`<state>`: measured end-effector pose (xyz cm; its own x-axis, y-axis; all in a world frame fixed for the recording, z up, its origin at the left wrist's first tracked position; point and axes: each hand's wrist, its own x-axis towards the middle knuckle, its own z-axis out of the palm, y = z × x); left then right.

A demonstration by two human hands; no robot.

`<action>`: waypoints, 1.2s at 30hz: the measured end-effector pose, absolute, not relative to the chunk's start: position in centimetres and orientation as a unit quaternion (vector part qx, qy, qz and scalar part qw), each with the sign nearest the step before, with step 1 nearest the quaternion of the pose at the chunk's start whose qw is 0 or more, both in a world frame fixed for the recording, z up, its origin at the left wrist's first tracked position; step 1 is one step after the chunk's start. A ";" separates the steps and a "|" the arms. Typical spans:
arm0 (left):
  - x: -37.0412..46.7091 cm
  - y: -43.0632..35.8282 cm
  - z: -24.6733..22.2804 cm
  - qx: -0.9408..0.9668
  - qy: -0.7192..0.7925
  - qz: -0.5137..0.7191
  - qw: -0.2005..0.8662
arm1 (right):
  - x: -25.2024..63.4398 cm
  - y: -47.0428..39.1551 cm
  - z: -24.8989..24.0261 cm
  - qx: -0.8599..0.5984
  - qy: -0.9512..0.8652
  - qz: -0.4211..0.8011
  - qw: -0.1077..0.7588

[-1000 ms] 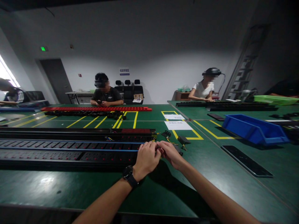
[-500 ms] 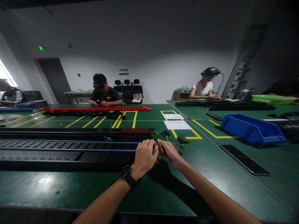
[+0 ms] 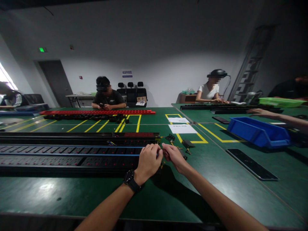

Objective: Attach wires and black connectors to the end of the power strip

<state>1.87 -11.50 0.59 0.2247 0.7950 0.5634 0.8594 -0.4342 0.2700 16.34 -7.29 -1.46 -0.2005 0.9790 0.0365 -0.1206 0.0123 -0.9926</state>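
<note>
My left hand (image 3: 149,160), with a black watch on its wrist, is closed at the right end of the long black socket strips (image 3: 72,160). Close against it, my right hand (image 3: 175,156) is pinched, its fingertips nearly meeting the left ones. Whatever lies between the fingers is too small and hidden to name. Yellow wires (image 3: 162,165) show just below the fingertips. Small black end pieces with yellow wires (image 3: 188,144) lie beyond my right hand. Another black strip (image 3: 79,138) lies behind the socket strips.
A blue bin (image 3: 257,131) and a dark phone (image 3: 252,164) are on the right of the green table. White papers (image 3: 183,129) lie ahead. A red lattice rail (image 3: 96,112) stretches across the far left. A co-worker's hand (image 3: 261,112) reaches in from the right; other people sit across.
A co-worker's arm has come in from the right, over the blue bin's far side. My two hands stay in nearly the same place and pose.
</note>
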 end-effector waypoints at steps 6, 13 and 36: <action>1.9 -11.5 0.6 -0.786 -0.532 -0.310 0.059 | 16.2 -7.3 -1.5 -0.416 -0.527 0.563 0.481; 1.9 -11.4 0.5 -0.784 -0.532 -0.314 0.057 | 16.2 -7.3 -1.5 -0.414 -0.524 0.568 0.481; 1.9 -11.4 0.5 -0.783 -0.530 -0.319 0.066 | 16.2 -7.5 -1.3 -0.416 -0.522 0.571 0.478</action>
